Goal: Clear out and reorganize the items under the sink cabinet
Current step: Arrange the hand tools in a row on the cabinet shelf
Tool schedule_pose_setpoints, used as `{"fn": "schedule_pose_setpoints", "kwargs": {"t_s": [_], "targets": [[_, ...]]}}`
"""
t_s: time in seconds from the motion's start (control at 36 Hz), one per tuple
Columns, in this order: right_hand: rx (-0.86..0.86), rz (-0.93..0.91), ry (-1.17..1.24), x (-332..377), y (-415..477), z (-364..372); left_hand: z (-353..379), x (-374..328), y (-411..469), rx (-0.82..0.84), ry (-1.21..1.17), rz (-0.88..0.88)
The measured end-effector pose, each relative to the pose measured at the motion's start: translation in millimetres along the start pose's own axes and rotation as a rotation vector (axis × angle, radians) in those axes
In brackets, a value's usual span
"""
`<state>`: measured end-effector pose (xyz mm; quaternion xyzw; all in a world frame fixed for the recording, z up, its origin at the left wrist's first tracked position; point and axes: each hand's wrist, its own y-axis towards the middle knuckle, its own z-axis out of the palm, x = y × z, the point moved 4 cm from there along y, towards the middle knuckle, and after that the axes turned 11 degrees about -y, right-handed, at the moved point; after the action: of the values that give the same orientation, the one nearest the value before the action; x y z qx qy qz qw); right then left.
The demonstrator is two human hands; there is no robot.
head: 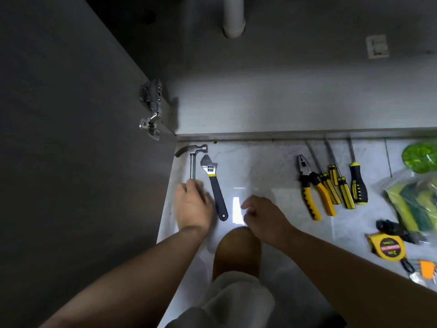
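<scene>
A steel claw hammer (192,155) lies on the pale floor tiles just in front of the cabinet's sill, and my left hand (192,204) grips its handle. An adjustable wrench (214,185) with a dark handle lies beside it on the right, apart from my fingers. My right hand (262,215) hovers over the floor with loosely curled fingers and holds nothing. Further right lie yellow-handled pliers (309,188) and three screwdrivers (340,185) in a row. The cabinet floor (283,102) beyond the sill is bare.
The open grey cabinet door (71,138) stands at the left with its hinges (151,107). A white drain pipe (234,17) hangs at the top. At the right are a yellow tape measure (387,247), a bag of sponges (411,197) and a green item (421,157). My knee (236,249) is below.
</scene>
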<state>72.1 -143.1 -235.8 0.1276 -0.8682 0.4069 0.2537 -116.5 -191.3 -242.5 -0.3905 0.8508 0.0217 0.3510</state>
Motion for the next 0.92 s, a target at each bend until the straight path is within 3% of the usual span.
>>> {"fn": "schedule_pose_setpoints", "kwargs": {"t_s": [0.06,0.14,0.39,0.56,0.67,0.81,0.92], "targets": [[0.003,-0.057,-0.056,4,0,5,-6,5,6,-0.052,0.121,-0.068],[0.013,-0.108,-0.108,10,0,10,-8,17,13,0.028,0.077,-0.210],[0.039,-0.172,-0.131,17,2,20,-16,27,18,-0.022,-0.036,-0.102],[-0.064,-0.167,-0.259,5,3,2,-22,20,13,-0.017,0.005,-0.069],[-0.254,-0.046,-0.413,-17,-8,-31,-13,-1,5,0.011,0.187,0.111],[-0.513,0.259,-0.571,-47,-26,-73,17,-19,-13,0.278,0.108,0.010],[-0.464,0.388,-0.588,-67,-29,-82,20,-27,-14,0.278,0.030,-0.014]]}}
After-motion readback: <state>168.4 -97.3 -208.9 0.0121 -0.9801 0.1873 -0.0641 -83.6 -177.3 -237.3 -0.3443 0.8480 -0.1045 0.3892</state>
